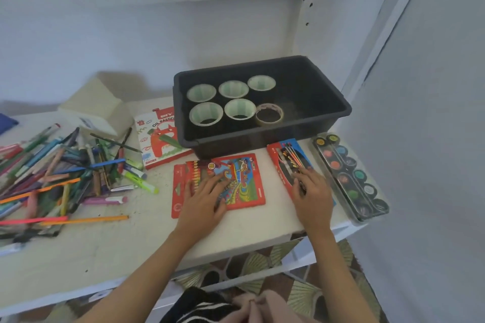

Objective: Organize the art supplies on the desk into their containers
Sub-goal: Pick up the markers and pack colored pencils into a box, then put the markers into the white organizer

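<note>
A dark grey bin [325, 113] stands at the back of the desk and holds several tape rolls [233, 89]. In front of it lies a red crayon pack [244, 178] stacked on another red pack; my left hand [203, 199] rests flat on them with straight fingers. To the right lies a red-and-blue pencil box [286, 155]; my right hand [312, 194] rests on its near end, fingers spread. A long watercolour palette [349, 176] lies along the desk's right edge. An oil pastel box [157, 136] sits left of the bin.
A big loose heap of pens, markers and pencils [65, 173] covers the left of the desk. A cream box [97, 110] stands behind the heap. The desk's front edge [236, 252] runs just below my wrists. A wall closes in on the right.
</note>
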